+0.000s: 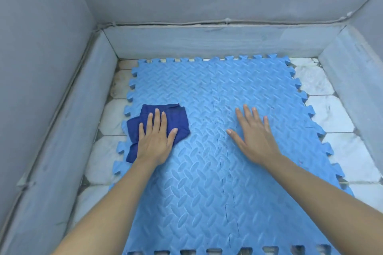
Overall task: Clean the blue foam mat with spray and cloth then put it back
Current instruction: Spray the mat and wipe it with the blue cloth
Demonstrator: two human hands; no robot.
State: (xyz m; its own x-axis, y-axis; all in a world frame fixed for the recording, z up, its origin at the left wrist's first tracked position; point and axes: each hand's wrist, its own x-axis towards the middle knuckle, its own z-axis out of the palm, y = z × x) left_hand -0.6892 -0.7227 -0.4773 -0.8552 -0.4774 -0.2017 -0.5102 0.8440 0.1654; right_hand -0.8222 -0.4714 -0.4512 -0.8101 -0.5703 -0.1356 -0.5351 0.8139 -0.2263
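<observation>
Light blue foam mat (207, 161) of interlocking ridged tiles lies flat on the tiled floor (339, 147). A crumpled dark blue cloth (182, 122) rests near its left edge.

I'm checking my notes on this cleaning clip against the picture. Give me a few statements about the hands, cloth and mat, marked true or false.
1. The left hand lies flat on the dark blue cloth. True.
2. The right hand holds a spray bottle. False: it rests open, palm down, on the blue foam mat; no bottle is in view.
3. The mat is made of interlocking pieces with toothed edges. True.
4. The cloth lies on the right part of the mat. False: it lies near the mat's left edge.
5. The mat leans against the wall. False: it lies flat on the tiled floor.
</observation>
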